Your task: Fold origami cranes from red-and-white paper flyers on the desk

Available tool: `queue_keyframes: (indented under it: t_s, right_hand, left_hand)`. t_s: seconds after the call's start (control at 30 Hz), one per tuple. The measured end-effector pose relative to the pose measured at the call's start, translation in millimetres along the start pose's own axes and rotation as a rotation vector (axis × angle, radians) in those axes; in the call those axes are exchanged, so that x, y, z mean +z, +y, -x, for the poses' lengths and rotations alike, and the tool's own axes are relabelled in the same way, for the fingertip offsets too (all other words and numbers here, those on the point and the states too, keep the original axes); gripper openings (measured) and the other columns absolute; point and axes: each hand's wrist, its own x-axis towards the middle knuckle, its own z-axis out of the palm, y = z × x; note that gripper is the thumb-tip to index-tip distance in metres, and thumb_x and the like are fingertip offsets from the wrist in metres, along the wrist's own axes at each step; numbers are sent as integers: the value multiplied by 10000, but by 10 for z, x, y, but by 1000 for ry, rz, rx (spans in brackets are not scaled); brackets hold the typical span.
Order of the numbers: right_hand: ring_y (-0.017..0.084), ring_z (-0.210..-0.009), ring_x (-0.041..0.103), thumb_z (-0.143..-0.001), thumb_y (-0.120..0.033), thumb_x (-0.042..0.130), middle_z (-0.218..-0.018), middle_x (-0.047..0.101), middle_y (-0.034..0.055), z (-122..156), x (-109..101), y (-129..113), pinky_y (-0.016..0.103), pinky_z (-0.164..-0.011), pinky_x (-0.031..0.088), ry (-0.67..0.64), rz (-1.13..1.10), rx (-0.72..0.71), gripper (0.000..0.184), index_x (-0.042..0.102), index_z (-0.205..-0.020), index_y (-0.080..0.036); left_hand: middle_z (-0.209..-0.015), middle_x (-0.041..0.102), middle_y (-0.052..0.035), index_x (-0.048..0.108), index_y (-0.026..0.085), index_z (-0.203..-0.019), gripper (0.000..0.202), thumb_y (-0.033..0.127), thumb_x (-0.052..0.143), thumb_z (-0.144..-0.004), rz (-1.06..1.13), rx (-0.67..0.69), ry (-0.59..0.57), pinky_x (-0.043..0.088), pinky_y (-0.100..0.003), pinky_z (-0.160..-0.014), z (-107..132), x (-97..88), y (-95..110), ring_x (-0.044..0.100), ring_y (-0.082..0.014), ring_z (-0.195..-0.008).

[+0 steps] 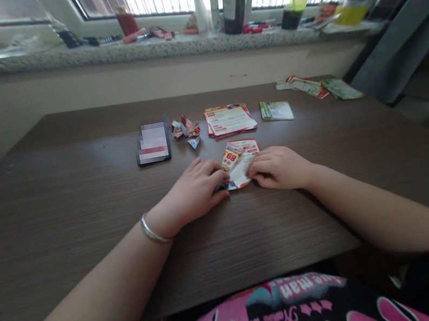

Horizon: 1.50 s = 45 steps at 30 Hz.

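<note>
A printed paper flyer (243, 171) lies partly folded on the table in front of me, one corner turned over to show a yellow patch with red figures. My left hand (202, 187), with a silver bangle at the wrist, closes its fingers on the flyer's left edge and covers that part. On the right edge, my right hand (279, 167) holds the paper between curled fingers and thumb. Just beyond sits a stack of similar flyers (230, 119). Folded paper pieces (187, 129) lie to the left of that stack.
A dark-edged phone-like device (153, 143), its screen blurred, lies at the left. Green-and-white cards (276, 111) lie right of the stack, with more leaflets (307, 86) at the far right corner. Bottles and small items crowd the granite windowsill (178, 44).
</note>
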Motion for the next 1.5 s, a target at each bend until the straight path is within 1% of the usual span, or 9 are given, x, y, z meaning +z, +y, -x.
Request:
queue_keyframes:
  t_s: [0.13,0.27,0.43,0.67,0.83,0.97,1.1,1.37,1.5]
  right_hand:
    - [170,-795,666,-878,-239,505,-859,732,50,20,-14,-28,279,-731,477,-4,-20,97,181,681,-857,-203]
    - [142,-722,638,-872,-253,518,-819,717,25,23,-15,-22,248,-678,447,4,-139,200,170,682,-862,-211]
    - [93,-502,481,-849,-327,567,-618,619,-30,5,24,37,224,-547,365,28,-274,409,187,707,-850,-203]
    - [107,-533,449,-828,-436,607,-628,610,-14,-13,91,159,238,-539,331,73,-291,602,270,693,-777,-185]
    - [131,-592,522,-843,-406,605,-693,653,2,-6,109,193,248,-571,360,48,-191,571,226,679,-781,-201]
    - [187,-758,611,-861,-401,590,-852,713,37,-11,100,196,281,-634,398,14,-61,540,214,676,-800,-215]
    - [217,-845,637,-872,-440,575,-939,724,42,-21,89,197,301,-655,423,-27,-14,560,236,672,-827,-229]
    - [197,-786,626,-865,-422,585,-907,726,43,11,83,281,289,-621,407,-40,-5,555,228,675,-803,-222]
    - [180,-757,603,-863,-408,581,-874,712,38,47,40,368,275,-641,400,-119,-60,577,215,666,-806,-219]
  left_hand:
    - [-1140,647,-62,654,209,-1066,209,272,524,-916,3,45,26,326,-488,-1102,-22,-13,-2,575,-230,-1095]
    - [-1236,640,-55,634,212,-1161,271,252,505,-926,41,53,37,360,-457,-1089,-25,28,-28,555,-228,-1162]
    - [-1285,608,-72,617,203,-1232,331,257,506,-924,96,46,7,427,-387,-1056,-23,35,-16,546,-221,-1187]
    - [-1353,571,-94,500,199,-1361,452,291,516,-918,73,5,-50,405,-378,-1086,-19,-13,12,520,-231,-1257]
    - [-1359,563,-112,379,229,-1449,554,321,517,-920,28,4,-59,444,-372,-1040,-15,-36,47,539,-241,-1245]
    - [-1388,546,-112,423,211,-1430,524,335,506,-928,-8,-1,-91,413,-385,-1079,-12,-35,74,508,-247,-1283]
    - [-1430,516,-72,455,213,-1412,493,347,488,-939,15,24,-88,378,-389,-1113,-5,-26,85,476,-241,-1312]
    - [-1427,520,-62,461,208,-1407,500,346,512,-929,46,34,-92,363,-392,-1120,-4,-17,76,455,-249,-1325]
    - [-1414,534,-51,466,206,-1401,491,359,505,-936,52,56,-69,371,-396,-1111,6,27,47,448,-253,-1327]
